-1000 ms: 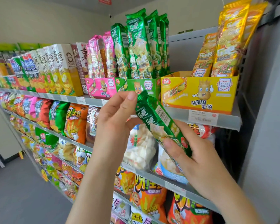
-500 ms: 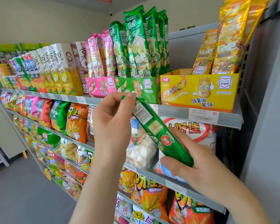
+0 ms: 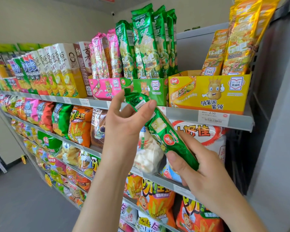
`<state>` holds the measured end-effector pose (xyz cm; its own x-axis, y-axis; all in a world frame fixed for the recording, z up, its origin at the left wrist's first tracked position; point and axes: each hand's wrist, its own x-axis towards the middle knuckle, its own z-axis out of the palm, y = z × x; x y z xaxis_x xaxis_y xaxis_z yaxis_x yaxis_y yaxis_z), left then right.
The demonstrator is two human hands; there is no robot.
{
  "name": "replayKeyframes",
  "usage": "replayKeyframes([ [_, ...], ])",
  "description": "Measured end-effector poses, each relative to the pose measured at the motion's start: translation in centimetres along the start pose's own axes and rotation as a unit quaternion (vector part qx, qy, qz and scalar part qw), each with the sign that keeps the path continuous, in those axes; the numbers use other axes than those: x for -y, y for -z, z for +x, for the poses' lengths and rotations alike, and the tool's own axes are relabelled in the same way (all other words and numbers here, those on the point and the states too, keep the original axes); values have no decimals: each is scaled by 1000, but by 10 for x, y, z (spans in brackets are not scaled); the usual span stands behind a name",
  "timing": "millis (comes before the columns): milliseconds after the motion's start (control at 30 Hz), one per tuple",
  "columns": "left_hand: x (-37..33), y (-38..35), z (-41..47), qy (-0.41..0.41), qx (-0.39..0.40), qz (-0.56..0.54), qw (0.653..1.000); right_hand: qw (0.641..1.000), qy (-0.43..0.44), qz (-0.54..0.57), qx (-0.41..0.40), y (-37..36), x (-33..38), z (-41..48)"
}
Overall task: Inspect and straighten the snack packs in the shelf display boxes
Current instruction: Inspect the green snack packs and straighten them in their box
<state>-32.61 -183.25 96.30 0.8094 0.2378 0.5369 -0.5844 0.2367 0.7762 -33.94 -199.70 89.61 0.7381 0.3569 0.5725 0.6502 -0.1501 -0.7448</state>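
Note:
A long green snack pack (image 3: 164,131) lies slanted in front of the shelf, held at both ends. My left hand (image 3: 126,121) pinches its upper end between thumb and fingers. My right hand (image 3: 199,169) grips its lower end from below. Behind it, on the top shelf, a green display box (image 3: 151,89) holds several upright green packs (image 3: 146,44). A pink box (image 3: 105,88) with pink packs (image 3: 104,54) stands to its left. A yellow box (image 3: 208,92) with yellow packs (image 3: 241,36) stands to its right.
The metal shelf edge (image 3: 187,114) with price labels runs just behind the hands. Tall chip cartons (image 3: 64,67) fill the top shelf's left. Bagged snacks (image 3: 79,124) crowd the lower shelves. A grey panel (image 3: 278,114) closes the right side; grey floor (image 3: 15,198) at lower left.
Both hands have turned the green pack about its length: its printed front faced me, then the barcode side, and now the side with the red logo shows. Its upper end rose slightly.

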Motion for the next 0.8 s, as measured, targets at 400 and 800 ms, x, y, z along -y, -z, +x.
replayKeyframes([
  [400,8,-5,-15,47,58,4,997,997,-23,-3,-72,-12,5,3],
  [800,14,-9,-34,38,93,118,988,991,-65,97,-65,-9,1,5],
])
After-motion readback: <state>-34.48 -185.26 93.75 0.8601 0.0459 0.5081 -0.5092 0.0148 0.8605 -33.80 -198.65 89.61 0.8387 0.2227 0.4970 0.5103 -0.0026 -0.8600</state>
